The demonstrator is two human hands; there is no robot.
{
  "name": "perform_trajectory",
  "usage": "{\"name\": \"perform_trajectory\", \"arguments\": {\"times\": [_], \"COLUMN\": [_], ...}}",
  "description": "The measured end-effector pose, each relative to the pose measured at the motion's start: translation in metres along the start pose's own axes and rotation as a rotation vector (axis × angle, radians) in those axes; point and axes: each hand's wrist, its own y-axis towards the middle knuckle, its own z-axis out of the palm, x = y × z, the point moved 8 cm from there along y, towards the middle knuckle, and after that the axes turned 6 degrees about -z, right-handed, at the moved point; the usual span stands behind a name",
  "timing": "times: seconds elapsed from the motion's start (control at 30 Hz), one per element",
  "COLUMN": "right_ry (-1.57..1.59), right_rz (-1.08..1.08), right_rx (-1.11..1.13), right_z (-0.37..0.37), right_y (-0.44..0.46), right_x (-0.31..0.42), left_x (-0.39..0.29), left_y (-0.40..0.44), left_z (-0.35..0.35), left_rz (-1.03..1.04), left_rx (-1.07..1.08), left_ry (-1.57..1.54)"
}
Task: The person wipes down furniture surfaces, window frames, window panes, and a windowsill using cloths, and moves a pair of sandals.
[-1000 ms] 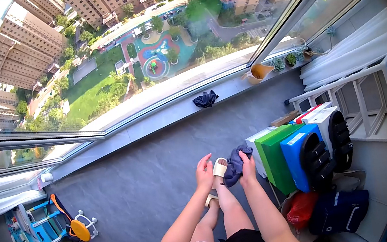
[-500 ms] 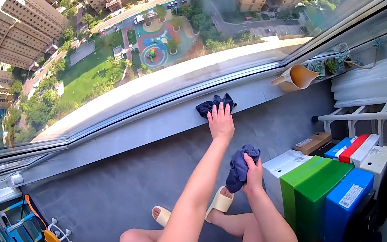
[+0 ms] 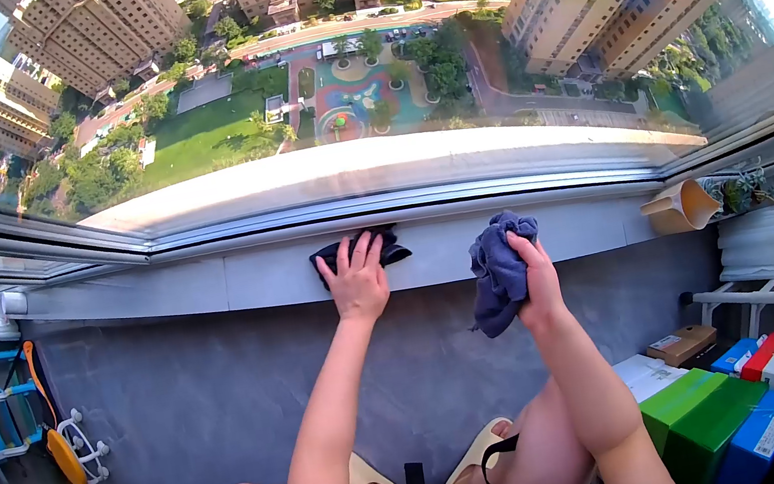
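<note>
On the window sill [image 3: 449,252], my left hand [image 3: 361,289] presses down on a crumpled black cloth [image 3: 392,249]. Its fingers are spread over the fabric and bent onto it, and part of the cloth is hidden under them. To the right, my right hand [image 3: 537,284] is closed around a bunched dark blue-grey cloth [image 3: 497,270]. That cloth hangs down from the grip, in front of the sill's edge in this view. I cannot tell whether it touches the sill.
A tan pot [image 3: 680,208] and succulents [image 3: 738,191] stand at the sill's right end. Boxes, among them a green box [image 3: 713,413], are stacked at lower right by a white rack [image 3: 769,291]. Blue folding gear [image 3: 1,394] stands at left. Window glass runs along the front.
My left hand has slid left along the sill with the black cloth. My right hand has lifted the blue-grey cloth forward, nearer the sill. The view has turned to the right.
</note>
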Motion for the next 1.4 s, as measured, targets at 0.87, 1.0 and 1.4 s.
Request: {"name": "perform_trajectory", "arguments": {"times": [0.87,1.0,1.4], "right_ry": [-0.481,-0.415,-0.389], "right_rz": [0.060,0.087,0.105], "right_rx": [0.116,0.152,0.386], "right_z": [0.039,0.113,0.297], "right_y": [-0.048,-0.064,-0.109], "right_x": [-0.137,-0.175,-0.214], "left_x": [0.283,0.376,0.402], "left_y": [-0.014,-0.014,-0.034], "left_z": [-0.067,-0.088,-0.113], "left_rz": [-0.131,-0.328,-0.185], "left_rx": [0.019,0.019,0.024], "left_ry": [0.016,0.039,-0.069]}}
